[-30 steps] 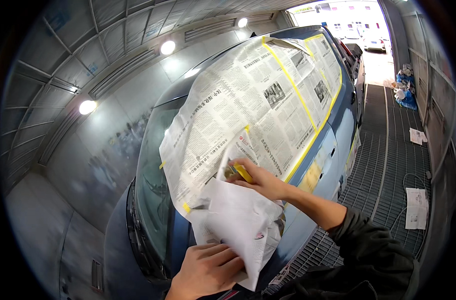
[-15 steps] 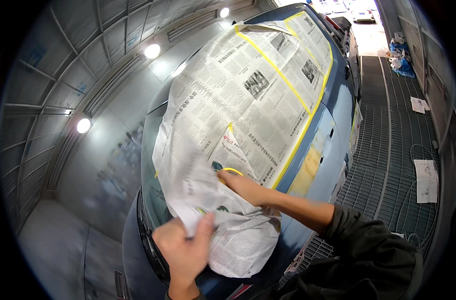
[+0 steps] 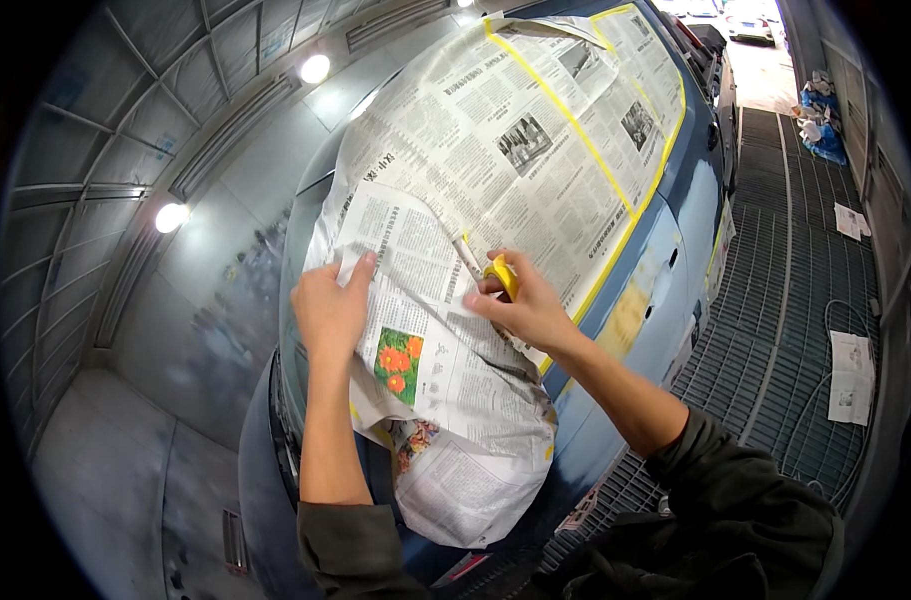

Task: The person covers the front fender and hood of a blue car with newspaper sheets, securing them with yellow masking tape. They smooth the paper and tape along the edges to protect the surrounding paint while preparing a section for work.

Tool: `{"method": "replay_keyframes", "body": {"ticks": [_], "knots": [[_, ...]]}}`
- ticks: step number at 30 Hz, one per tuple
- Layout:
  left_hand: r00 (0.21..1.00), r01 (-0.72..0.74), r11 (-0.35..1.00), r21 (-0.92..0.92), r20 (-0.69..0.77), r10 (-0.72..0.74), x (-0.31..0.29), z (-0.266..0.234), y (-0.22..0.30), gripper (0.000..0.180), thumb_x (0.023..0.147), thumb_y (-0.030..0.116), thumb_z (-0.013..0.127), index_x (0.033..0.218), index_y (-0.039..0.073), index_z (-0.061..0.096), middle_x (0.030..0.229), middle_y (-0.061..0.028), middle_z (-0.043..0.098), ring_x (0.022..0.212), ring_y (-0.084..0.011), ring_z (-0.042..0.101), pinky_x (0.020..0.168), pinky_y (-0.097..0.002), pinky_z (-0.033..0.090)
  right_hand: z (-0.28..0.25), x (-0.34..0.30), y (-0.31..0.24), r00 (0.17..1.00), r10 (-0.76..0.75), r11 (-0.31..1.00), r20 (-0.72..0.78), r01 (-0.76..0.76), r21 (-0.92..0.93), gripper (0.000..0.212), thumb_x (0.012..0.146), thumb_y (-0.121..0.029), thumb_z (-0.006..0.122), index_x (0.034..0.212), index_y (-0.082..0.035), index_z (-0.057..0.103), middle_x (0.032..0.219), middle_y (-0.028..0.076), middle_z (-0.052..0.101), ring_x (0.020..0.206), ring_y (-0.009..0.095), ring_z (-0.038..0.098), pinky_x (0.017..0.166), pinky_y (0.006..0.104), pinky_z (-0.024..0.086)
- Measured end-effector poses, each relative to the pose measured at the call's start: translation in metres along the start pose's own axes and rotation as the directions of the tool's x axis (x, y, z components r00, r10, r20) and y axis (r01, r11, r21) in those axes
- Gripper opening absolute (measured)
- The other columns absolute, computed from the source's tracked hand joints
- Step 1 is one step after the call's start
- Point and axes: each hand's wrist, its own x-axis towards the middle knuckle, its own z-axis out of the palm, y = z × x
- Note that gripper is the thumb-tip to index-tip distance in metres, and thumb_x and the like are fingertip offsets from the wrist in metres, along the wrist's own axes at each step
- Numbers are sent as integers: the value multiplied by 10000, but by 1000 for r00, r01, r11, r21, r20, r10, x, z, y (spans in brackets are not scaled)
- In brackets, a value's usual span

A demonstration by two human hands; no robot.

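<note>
- At the left edge of a loose newspaper sheet (image 3: 415, 295), my left hand (image 3: 330, 308) pinches the paper, thumb uppermost.
- Across from it, my right hand (image 3: 525, 308) grips a yellow tape roll (image 3: 502, 277).
- I judge I'm positioning the sheet; the next move calls for flattening, then taping.
- Beneath lies taped newspaper (image 3: 455, 130) over the blue car (image 3: 660, 240).

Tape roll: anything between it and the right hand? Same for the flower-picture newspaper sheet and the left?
Nothing visible either way. The right hand holds the yellow tape roll directly, and the left hand has the newspaper sheet by its left edge, thumb on top.
</note>
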Motion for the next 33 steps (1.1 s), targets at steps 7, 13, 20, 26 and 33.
{"method": "replay_keyframes", "body": {"ticks": [7, 13, 20, 26, 33], "knots": [[999, 47, 841, -539, 38, -31, 5, 6, 9, 270, 920, 246, 729, 984, -15, 711, 746, 14, 646, 683, -51, 522, 623, -215, 407, -38, 38, -6, 908, -168, 968, -383, 77, -240, 740, 702, -163, 848, 1326, -14, 480, 1126, 177, 615, 992, 244, 630, 857, 350, 516], [963, 85, 823, -562, 260, 78, -43, -4, -48, 499, 777, 116, 843, 1226, -2, 659, 999, -73, 701, 871, -120, 632, 819, -293, 515, -88, 32, 18, 875, 119, 993, -469, -92, 79, 698, 773, -105, 848, 1362, -33, 481, 903, -4, 582, 767, 115, 607, 664, 268, 495], [957, -286, 956, -68, 34, 289, -72, 21, -43, 415, 757, 9, 789, 1151, 13, 661, 1026, -111, 670, 886, -247, 658, 826, -337, 531, -90, 17, 1, 842, 147, 977, -520, -40, 210, 683, 801, -69, 819, 1378, -43, 454, 843, -27, 555, 724, 94, 580, 620, 259, 479], [916, -301, 930, -211, 208, 343, -123, 19, 64, 516, 809, 169, 784, 1253, 8, 575, 1254, -187, 595, 1167, -369, 561, 958, -436, 471, -93, 18, -1, 812, -120, 975, -571, 205, 86, 634, 770, -25, 779, 1318, -15, 461, 815, -19, 539, 676, 67, 532, 594, 231, 468], [973, -69, 995, -69, 216, 82, -149, 82, 132, 1052, 759, 243, 837, 1526, -54, 182, 1452, -335, 409, 1279, -487, 469, 1077, -476, 397, -63, -10, -28, 844, -402, 907, -355, 419, -30, 588, 780, -41, 740, 1300, -37, 466, 852, 23, 612, 704, 116, 612, 620, 268, 498]]}}
